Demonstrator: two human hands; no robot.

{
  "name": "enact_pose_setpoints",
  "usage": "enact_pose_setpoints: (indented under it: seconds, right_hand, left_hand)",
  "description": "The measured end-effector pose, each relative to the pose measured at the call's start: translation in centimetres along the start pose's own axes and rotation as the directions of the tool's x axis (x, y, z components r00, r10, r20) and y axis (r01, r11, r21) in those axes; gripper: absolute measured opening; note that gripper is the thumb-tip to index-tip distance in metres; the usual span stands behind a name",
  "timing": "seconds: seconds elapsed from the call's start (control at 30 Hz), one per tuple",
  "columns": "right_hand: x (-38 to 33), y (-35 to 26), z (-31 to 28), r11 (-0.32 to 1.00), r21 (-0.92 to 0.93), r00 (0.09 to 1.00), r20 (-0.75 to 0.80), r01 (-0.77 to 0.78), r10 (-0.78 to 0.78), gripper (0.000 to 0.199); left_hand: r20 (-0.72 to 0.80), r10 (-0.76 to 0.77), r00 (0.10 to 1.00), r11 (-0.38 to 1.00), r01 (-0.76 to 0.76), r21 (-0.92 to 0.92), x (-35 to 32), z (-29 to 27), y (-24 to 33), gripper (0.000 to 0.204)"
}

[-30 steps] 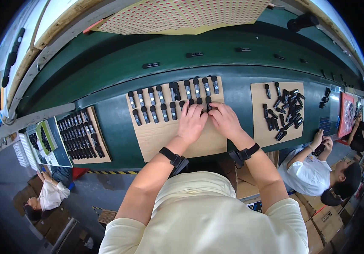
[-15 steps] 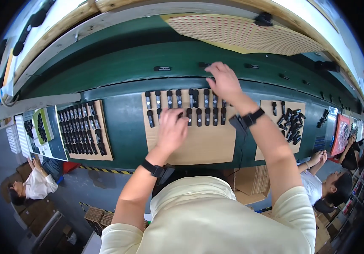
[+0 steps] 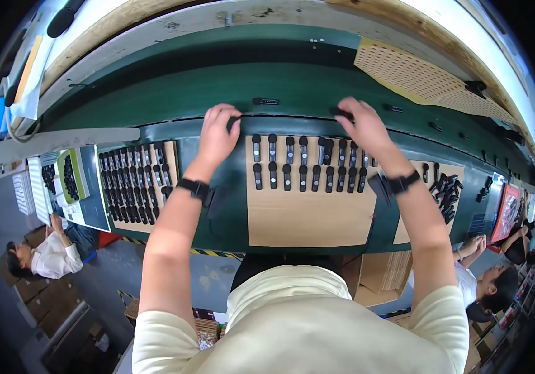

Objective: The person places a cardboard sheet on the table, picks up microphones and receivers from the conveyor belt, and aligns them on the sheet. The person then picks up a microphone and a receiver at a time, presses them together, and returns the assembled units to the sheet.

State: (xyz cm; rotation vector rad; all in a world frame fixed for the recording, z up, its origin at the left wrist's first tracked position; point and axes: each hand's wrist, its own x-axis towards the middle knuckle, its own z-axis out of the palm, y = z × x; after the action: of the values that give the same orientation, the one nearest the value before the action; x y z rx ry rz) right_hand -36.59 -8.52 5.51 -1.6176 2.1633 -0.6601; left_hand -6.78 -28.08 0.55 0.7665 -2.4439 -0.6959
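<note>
1. The middle board (image 3: 311, 212), a tan cardboard sheet on the green bench, serves as the landmark; it lies straight ahead of the person.
2. Two rows of small black parts (image 3: 302, 165) stand along the far half of the board, each part lengthwise toward the belt; the near half of the board is bare.
3. The belt (image 3: 155, 93), dark green, runs left to right just beyond the board's far edge.
4. The left hand (image 3: 216, 134) is past the board's far left corner, at the belt's near edge. Its fingers are curled over a small black piece (image 3: 234, 119); whether they have closed on it I cannot tell.
5. The right hand (image 3: 362, 128) is past the board's far edge, toward its right end. Its fingertips pinch a black piece (image 3: 342, 113) on the belt, fingers bent around it.
6. One loose black part (image 3: 265, 101) lies on the belt between the two hands, touching neither.
7. Each wrist wears a black band.
8. Left of the board, a second board (image 3: 137, 181) holds tight rows of the same parts.
9. Right of the board, a third board (image 3: 432, 193) carries a loose heap (image 3: 447, 190) of them.
10. Beyond the belt, to the right, lies a perforated sheet (image 3: 417, 78).
</note>
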Motion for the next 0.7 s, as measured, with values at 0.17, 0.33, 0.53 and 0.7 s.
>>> enact_pose_setpoints:
  seconds: [0.17,0.33,0.53,0.7]
  right_hand:
    - [-11.2,-5.0,-2.6,0.983,0.179,0.990,-0.134,-0.023,0.048,0.025]
    - [-20.4,-8.5,-2.3,0.911,0.274,0.926,-0.132,-0.308,0.353,0.024]
    - [-23.6,-11.7,-1.4,0.750,0.526,0.824,-0.151,-0.401,0.546,0.024]
    - [-21.8,-14.7,-2.1,0.663,0.695,0.879,-0.096,-0.277,0.468,0.026]
  left_hand:
    - [0.109,0.009,0.994,1.000,-0.011,0.017,4.5,3.3,-1.7,0.026]
    - [0.188,-0.054,0.981,0.988,0.026,0.150,5.6,5.9,-2.6,0.030]
    - [0.134,-0.273,0.953,0.941,0.293,-0.171,2.4,4.4,-2.6,0.026]
    - [0.092,-0.361,0.928,0.802,0.359,-0.477,-4.3,-1.8,4.3,0.024]
